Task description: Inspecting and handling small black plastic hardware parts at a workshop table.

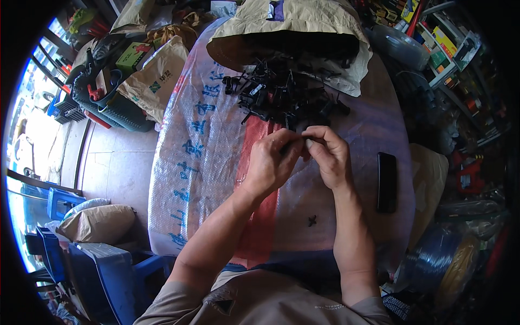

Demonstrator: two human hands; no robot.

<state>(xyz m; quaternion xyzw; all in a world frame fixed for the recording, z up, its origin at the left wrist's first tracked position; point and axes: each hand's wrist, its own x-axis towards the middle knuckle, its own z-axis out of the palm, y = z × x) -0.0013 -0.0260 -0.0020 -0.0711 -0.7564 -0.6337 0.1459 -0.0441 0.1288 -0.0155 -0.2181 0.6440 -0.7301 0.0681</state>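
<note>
My left hand and my right hand meet at the fingertips over the middle of the covered table. Both are pinched closed on something small and dark that the fingers mostly hide, so its kind cannot be made out. Just beyond them lies a heap of black plastic parts, tangled together, with thin arms and knobs. The heap spills from the mouth of a brown paper sack lying on its side. One small black cross-shaped piece rests alone between my forearms.
A woven plastic sheet with a red stripe covers the table. To the right lies a black phone. Blue plastic chair and filled sacks stand at left; a shelf and wrapped coils are at right.
</note>
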